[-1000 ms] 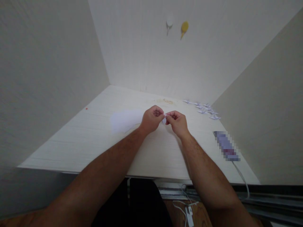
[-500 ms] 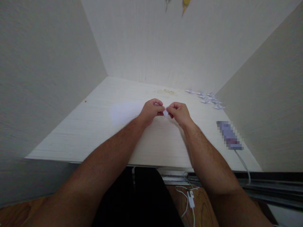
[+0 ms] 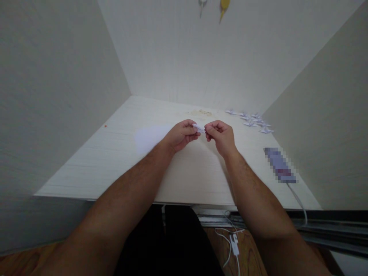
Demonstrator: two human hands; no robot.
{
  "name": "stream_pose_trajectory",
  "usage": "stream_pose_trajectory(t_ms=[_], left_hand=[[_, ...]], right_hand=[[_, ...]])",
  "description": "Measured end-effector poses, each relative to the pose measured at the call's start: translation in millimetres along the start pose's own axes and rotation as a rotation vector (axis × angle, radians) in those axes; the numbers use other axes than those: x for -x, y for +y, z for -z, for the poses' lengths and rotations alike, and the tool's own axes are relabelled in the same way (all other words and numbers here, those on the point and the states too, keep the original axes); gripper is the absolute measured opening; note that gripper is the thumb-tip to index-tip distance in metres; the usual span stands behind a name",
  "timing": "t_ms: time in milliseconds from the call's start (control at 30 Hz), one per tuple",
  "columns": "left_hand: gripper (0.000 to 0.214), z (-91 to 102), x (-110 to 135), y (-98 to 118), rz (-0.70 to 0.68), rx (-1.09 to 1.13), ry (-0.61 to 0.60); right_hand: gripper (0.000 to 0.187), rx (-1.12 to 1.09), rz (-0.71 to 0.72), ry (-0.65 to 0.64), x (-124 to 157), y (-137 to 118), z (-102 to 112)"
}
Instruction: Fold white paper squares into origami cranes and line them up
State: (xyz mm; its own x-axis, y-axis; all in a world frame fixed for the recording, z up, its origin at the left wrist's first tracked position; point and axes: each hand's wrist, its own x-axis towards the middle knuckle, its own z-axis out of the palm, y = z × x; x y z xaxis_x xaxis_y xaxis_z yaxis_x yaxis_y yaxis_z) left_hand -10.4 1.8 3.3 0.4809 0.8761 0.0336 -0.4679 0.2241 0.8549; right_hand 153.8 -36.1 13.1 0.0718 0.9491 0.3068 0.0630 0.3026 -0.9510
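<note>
While a narrow strip of folded white paper point(image 3: 199, 128) is held above the desk point(image 3: 189, 180), midway between its left and right edges, the two hands stand close together but apart, joined only by the piece. The left hand point(image 3: 182, 136) clamps its left part between thumb and fingers; the right hand point(image 3: 220, 136) pinches its right end with the fingertips. Toward the far right corner lies a cluster of pointed paper shapes point(image 3: 249, 124), judged to be completed. The held piece, slim and without their spread points, appears only partly worked; its exact folds are too small to read. Left of centre, a white sheet point(image 3: 148, 138) lies flat, partly hidden by the left arm, and seems unfolded. By the right edge rests a pixelated device point(image 3: 280, 165) with a cable point(image 3: 297, 199).
</note>
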Motion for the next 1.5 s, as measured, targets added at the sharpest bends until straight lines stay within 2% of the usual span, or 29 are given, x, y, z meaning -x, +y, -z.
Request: stream_pose_trajectory(t_ms=[133,300,533,667,867,1133,1500], left_hand=[[0.029,0.3,0.0,-2.6,-0.093,-0.062,-0.034],[0.028,0.7,-2.7,-5.1,-0.201,-0.102,0.016],[0.026,1.9,-3.8,-6.4,-0.233,-0.057,0.024],[0.027,0.8,-3.5,-5.8,-0.223,-0.083,0.039],[0.028,2.1,-4.8,-6.7,-0.221,-0.105,0.016],[0.024,6.4,-9.4,-10.2,-0.302,-0.154,0.024],[0.024,9.1,-9.5,-11.3,-0.296,-0.191,0.001]], right_hand=[[0.022,0.149,0.093,0.044,4.5,-6.0,-2.9],[0.016,0.351,0.308,0.105,6.6,-9.1,-4.2],[0.011,0.471,0.379,0.108,3.7,-5.7,-1.2],[0.014,0.518,0.342,0.091,3.4,-5.0,-0.7],[0.011,0.436,0.305,0.047,3.1,-4.8,-0.1],[0.012,0.397,0.053,-0.002,0.5,-6.0,1.0],[0.012,0.367,0.038,-0.023,0.3,-6.4,3.3]])
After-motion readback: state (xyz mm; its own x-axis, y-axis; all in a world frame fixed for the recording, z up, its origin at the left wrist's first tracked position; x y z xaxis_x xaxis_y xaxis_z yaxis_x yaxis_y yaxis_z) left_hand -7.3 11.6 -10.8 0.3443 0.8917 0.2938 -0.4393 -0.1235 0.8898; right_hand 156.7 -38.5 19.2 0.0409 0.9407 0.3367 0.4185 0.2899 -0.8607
